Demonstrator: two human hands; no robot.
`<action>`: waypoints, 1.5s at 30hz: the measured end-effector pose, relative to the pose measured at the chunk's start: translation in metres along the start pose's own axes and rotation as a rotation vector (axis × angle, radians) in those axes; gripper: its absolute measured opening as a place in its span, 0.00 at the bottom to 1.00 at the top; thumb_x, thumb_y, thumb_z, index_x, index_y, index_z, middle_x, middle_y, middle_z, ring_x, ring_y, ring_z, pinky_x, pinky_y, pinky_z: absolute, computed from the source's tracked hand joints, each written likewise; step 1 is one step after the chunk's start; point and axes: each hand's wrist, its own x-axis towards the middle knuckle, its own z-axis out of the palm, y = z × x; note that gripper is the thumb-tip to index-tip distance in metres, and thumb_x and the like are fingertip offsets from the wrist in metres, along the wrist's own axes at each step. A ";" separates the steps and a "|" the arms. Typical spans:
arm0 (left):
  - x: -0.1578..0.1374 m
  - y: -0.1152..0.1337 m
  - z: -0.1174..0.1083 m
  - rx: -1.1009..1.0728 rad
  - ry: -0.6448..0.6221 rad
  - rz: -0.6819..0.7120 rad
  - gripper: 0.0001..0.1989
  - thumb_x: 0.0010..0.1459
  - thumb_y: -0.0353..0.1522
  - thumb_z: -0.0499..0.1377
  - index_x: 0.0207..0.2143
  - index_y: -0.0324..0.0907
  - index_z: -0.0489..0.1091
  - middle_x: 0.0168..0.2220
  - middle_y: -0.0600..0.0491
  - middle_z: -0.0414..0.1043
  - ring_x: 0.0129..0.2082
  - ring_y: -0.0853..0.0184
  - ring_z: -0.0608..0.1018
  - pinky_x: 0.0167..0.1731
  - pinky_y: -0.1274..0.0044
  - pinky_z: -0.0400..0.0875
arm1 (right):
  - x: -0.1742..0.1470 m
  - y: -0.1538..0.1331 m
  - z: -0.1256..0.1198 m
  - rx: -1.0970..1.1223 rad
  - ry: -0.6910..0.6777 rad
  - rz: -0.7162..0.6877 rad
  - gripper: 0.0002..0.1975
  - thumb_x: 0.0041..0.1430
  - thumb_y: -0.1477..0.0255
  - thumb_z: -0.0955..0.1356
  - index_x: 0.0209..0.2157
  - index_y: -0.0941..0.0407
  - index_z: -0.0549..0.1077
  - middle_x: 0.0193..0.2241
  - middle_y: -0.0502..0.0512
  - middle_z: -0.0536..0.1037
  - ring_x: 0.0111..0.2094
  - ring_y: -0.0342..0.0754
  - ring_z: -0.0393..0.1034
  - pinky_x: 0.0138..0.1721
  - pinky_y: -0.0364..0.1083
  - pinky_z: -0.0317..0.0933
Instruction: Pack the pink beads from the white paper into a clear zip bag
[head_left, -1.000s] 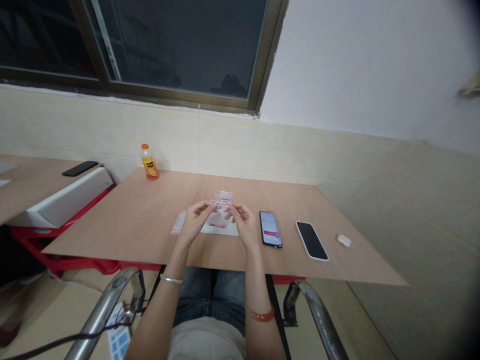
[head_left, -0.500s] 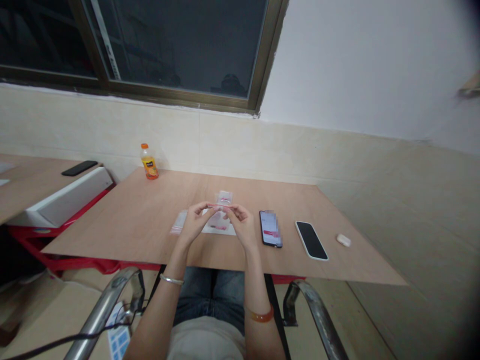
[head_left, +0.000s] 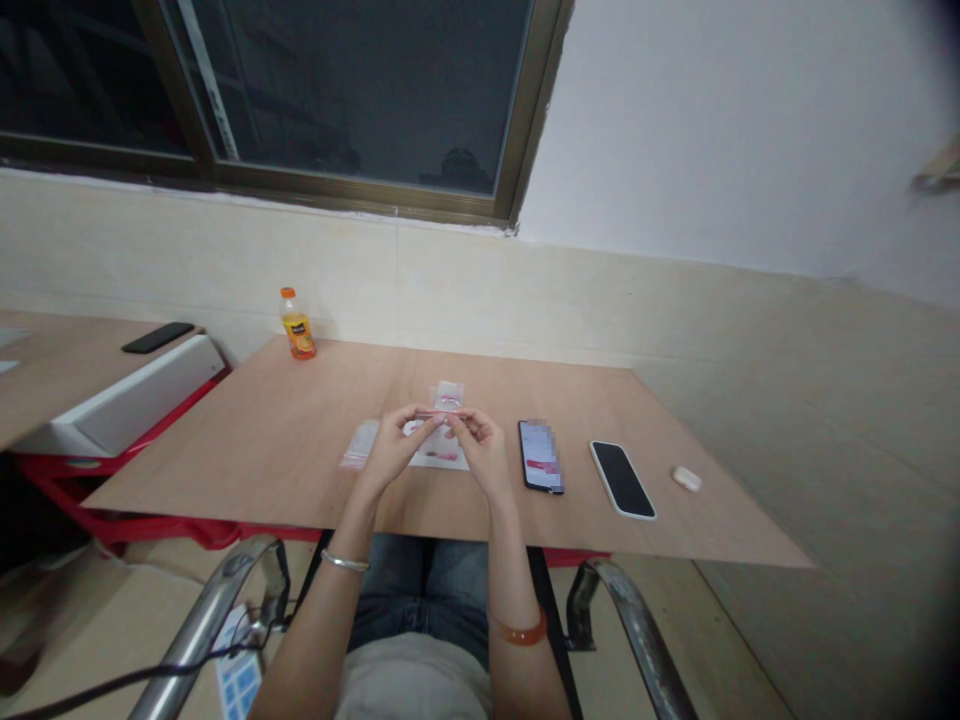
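The table is the broadest thing near the hands; take its clock as centred on them. Under them, at 6 o'clock, lies a white sheet bearing small pinkish bits too blurred to identify. At 10 o'clock, well apart by the wall, stands a bottle with an orange cap.

The left hand and the right hand face each other with thumbs near together, each narrowed to a fingertip pinch on one thin, pink-edged plastic piece. Its lower part is hard to make out.

Between 3 and 4 o'clock lie a lit phone and, farther out, a white-rimmed phone. Clear bags lie between 8 and 9, just beside the left hand; a small clear packet sits at 12. The smallest, a white case, is farthest out, just past 3.

For good handling, I judge both pinches should sit level on the edge, with light, even pressure and a straight pull rather than a twist, as thin film likely creases easily. Working low over the sheet should make dropped bits easier to find.
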 end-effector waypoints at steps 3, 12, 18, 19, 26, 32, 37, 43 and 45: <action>0.001 -0.003 -0.001 0.037 0.007 0.019 0.10 0.51 0.38 0.62 0.32 0.40 0.75 0.33 0.50 0.77 0.35 0.65 0.76 0.39 0.76 0.69 | 0.000 0.002 0.001 0.000 0.004 0.007 0.12 0.49 0.62 0.69 0.31 0.56 0.74 0.24 0.51 0.75 0.26 0.44 0.69 0.27 0.41 0.60; -0.001 -0.002 -0.002 0.065 0.020 0.026 0.10 0.51 0.38 0.62 0.31 0.40 0.76 0.32 0.51 0.77 0.34 0.65 0.76 0.37 0.76 0.69 | -0.001 0.000 0.000 -0.002 -0.001 0.002 0.12 0.49 0.62 0.69 0.31 0.56 0.74 0.27 0.52 0.76 0.28 0.45 0.70 0.29 0.42 0.62; 0.001 -0.003 -0.002 0.049 0.007 0.005 0.11 0.50 0.38 0.62 0.32 0.40 0.76 0.33 0.50 0.77 0.35 0.65 0.76 0.38 0.77 0.68 | 0.000 0.002 -0.001 -0.011 0.011 0.005 0.11 0.50 0.62 0.69 0.31 0.56 0.73 0.25 0.51 0.75 0.27 0.45 0.69 0.29 0.42 0.61; 0.002 -0.004 -0.003 0.042 0.007 0.003 0.11 0.50 0.38 0.62 0.32 0.39 0.75 0.33 0.50 0.77 0.35 0.66 0.76 0.38 0.77 0.68 | 0.000 0.003 -0.001 -0.011 0.016 0.008 0.11 0.51 0.62 0.68 0.31 0.56 0.72 0.24 0.51 0.75 0.27 0.45 0.69 0.28 0.42 0.61; 0.003 -0.011 -0.011 0.064 0.081 0.004 0.10 0.50 0.38 0.63 0.27 0.38 0.73 0.28 0.53 0.73 0.31 0.69 0.73 0.35 0.79 0.66 | -0.001 0.003 -0.005 -0.001 0.035 0.035 0.14 0.51 0.61 0.68 0.35 0.57 0.74 0.24 0.52 0.75 0.26 0.44 0.68 0.25 0.41 0.60; 0.002 -0.008 -0.007 0.055 0.048 -0.019 0.11 0.49 0.38 0.63 0.28 0.38 0.73 0.28 0.53 0.74 0.28 0.69 0.73 0.32 0.79 0.67 | -0.004 0.000 -0.005 0.005 -0.004 0.060 0.16 0.48 0.61 0.70 0.34 0.58 0.76 0.28 0.55 0.77 0.28 0.45 0.70 0.26 0.42 0.63; 0.001 -0.002 -0.004 0.028 0.030 -0.013 0.11 0.49 0.38 0.63 0.28 0.38 0.74 0.29 0.52 0.75 0.31 0.68 0.75 0.35 0.78 0.68 | -0.005 0.000 -0.007 0.009 -0.010 0.064 0.16 0.49 0.61 0.70 0.35 0.58 0.76 0.27 0.54 0.78 0.28 0.46 0.71 0.27 0.43 0.65; -0.001 0.000 0.003 0.033 -0.003 0.018 0.11 0.50 0.39 0.62 0.30 0.39 0.75 0.31 0.51 0.77 0.33 0.66 0.76 0.37 0.76 0.69 | -0.004 0.001 -0.005 0.009 -0.001 0.045 0.14 0.47 0.61 0.71 0.32 0.57 0.76 0.31 0.54 0.79 0.29 0.47 0.71 0.29 0.45 0.66; 0.000 -0.001 0.003 0.047 0.001 0.021 0.12 0.50 0.39 0.61 0.29 0.38 0.75 0.30 0.51 0.77 0.32 0.66 0.76 0.36 0.77 0.69 | -0.004 0.001 -0.004 0.011 0.004 0.038 0.13 0.48 0.61 0.70 0.31 0.57 0.76 0.31 0.54 0.79 0.30 0.48 0.72 0.30 0.45 0.65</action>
